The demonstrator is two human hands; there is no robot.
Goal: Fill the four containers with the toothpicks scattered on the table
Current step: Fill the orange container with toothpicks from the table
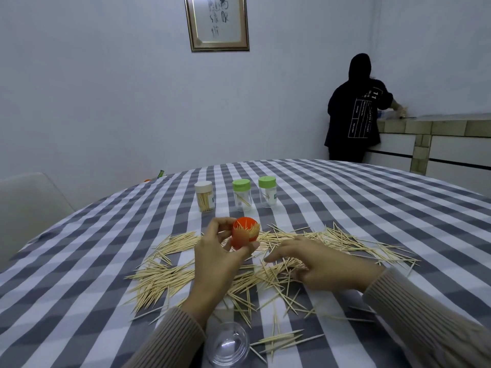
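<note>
Clearly, the left hand holds an orange container lifted off the worktop, thumb curled under its base and fingers wrapped round its far side; the open mouth tips toward the camera and shows toothpick tips bunched inside. To the right of those fingers, the right hand lies low over the scattered toothpicks, its fingers loosely spread and pointing left, the tips touching the pile; whether any stick is pinched cannot be told.

Toothpicks lie strewn across the checked cloth on both sides of the hands, below the wrists and beyond the fingertips. Further out, past the left fingers, three capped containers stand in a row: a white-capped container packed with sticks, then a middle green-capped container and a right green-capped container, each with only a few sticks. Their small labels are too small to read. Nearest the camera, beside the left sleeve, a clear cup sits on the cloth.

On the wall hangs a framed calligraphy sheet, its brushed characters not legible. A person in a dark hooded top stands at a counter; the white print on the back includes "11", the rest unreadable.
</note>
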